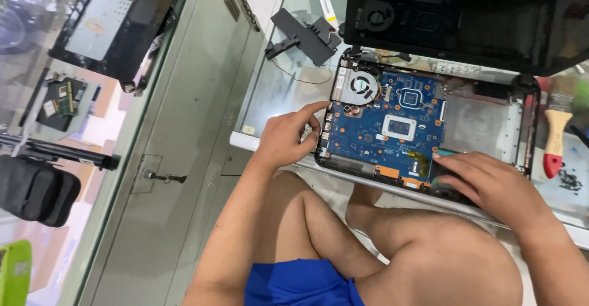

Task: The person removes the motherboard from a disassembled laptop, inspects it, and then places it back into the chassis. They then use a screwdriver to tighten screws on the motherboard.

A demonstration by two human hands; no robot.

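The opened laptop base (491, 128) lay flat on the glass tabletop (276, 85), its dark lid raised at the far side, spanning the space between the two hands. Its blue motherboard (386, 128) sat exposed in the half of the shell nearer the left hand (285, 137), with a round cooling fan (362, 88) at the far corner, just beyond that hand's fingertips. A bare silvery bay filled the other half, just beyond the right hand (491, 183). The left hand pressed against the shell's side edge by the ports; the right hand rested on the near edge, fingertips touching the board's corner.
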